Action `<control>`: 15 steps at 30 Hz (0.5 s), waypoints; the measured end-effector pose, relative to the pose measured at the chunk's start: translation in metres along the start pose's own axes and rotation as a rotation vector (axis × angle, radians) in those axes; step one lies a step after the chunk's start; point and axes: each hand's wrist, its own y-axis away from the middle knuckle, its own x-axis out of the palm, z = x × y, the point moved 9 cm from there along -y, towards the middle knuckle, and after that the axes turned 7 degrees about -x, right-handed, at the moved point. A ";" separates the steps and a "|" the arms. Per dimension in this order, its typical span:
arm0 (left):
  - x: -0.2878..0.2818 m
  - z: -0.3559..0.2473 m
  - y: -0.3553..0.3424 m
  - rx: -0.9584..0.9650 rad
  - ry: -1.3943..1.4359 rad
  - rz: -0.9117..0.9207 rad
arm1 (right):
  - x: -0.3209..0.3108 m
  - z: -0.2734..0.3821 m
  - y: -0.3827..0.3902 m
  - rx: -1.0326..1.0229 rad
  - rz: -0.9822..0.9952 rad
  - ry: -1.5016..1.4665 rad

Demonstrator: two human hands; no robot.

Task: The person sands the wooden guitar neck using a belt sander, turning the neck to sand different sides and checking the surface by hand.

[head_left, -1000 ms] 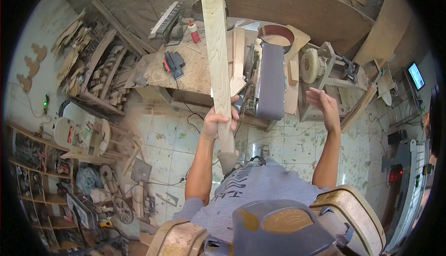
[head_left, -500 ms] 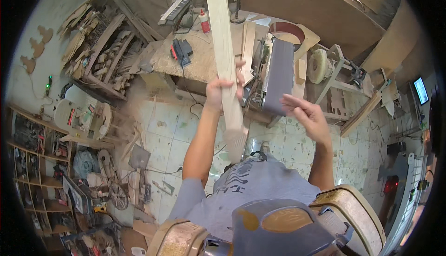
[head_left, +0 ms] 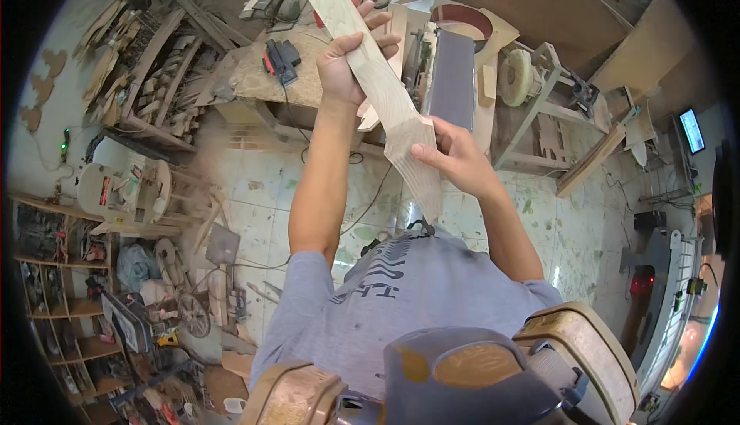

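A long pale wooden board (head_left: 381, 82) slants from the far left toward my chest. Its near end flares out, then tapers to a point, with fine lines of grain across it. My left hand (head_left: 343, 70) is closed round the straight part, thumb on top and fingers showing past the far edge. My right hand (head_left: 462, 159) pinches the flared end, its thumb over the upper face and the other fingers partly hidden beneath. Just beyond the right hand stands a belt sander (head_left: 453, 78) with a dark grey belt.
A dusty workbench (head_left: 247, 78) at the far left carries a red and black power tool (head_left: 281, 61) with a cord. A sanding belt loop (head_left: 479, 18) stands behind the sander. Offcuts (head_left: 166, 90) crowd a rack at left. A wooden frame (head_left: 532, 117) stands at right.
My right hand, empty and apart from the board before, now grips its flared end. The board has tilted, its far end swinging left. My left hand has moved farther away and slightly left.
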 end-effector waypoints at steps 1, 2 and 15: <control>-0.001 0.000 0.000 0.002 0.016 0.013 | 0.000 -0.003 -0.001 0.016 -0.002 -0.042; -0.002 0.000 0.000 0.004 0.031 0.025 | -0.001 -0.005 -0.001 0.032 -0.022 -0.082; -0.003 0.001 -0.001 -0.011 -0.011 -0.083 | -0.006 -0.001 0.004 0.151 -0.057 -0.115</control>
